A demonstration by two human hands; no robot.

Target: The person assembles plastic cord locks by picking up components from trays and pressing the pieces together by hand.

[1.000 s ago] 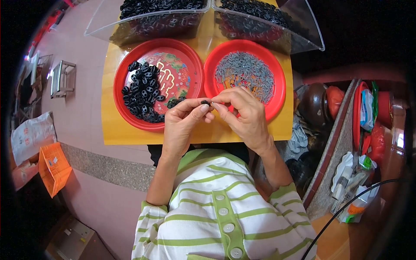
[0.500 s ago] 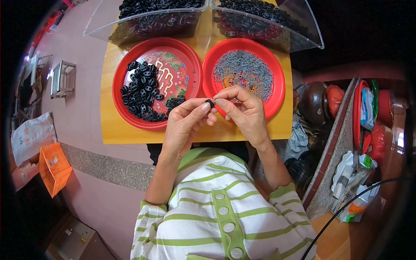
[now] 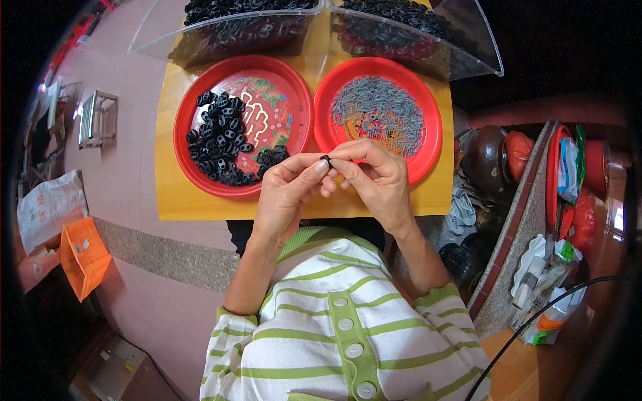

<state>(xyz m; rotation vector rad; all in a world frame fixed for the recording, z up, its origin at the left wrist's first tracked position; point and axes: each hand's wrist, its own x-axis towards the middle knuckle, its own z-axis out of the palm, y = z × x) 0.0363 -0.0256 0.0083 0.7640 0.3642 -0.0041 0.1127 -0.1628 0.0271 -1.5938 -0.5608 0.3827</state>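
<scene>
My left hand (image 3: 286,194) is closed, its thumb and forefinger pinching a small black plastic piece (image 3: 326,159). Against that piece, my right hand (image 3: 378,179) presses thumb and forefinger together; whatever sits between these fingertips is too small to make out. Both hands meet over the table's near edge, in front of two red trays. Many black two-holed plastic pieces (image 3: 219,134) lie heaped in the left tray (image 3: 299,100), which has a flowered bottom. A pile of small grey screws (image 3: 374,107) covers much of the right tray (image 3: 433,134).
Two clear plastic bins (image 3: 247,40) full of black pieces stand at the back of the yellow table (image 3: 167,207). To the right, a low ledge (image 3: 511,220) holds bags and packages. A metal stool (image 3: 97,119) and an orange bag (image 3: 85,257) are on the left.
My right fingertips have closed in on the black piece, and the right thumb has shifted slightly. My left hand keeps its pinch and barely moves.
</scene>
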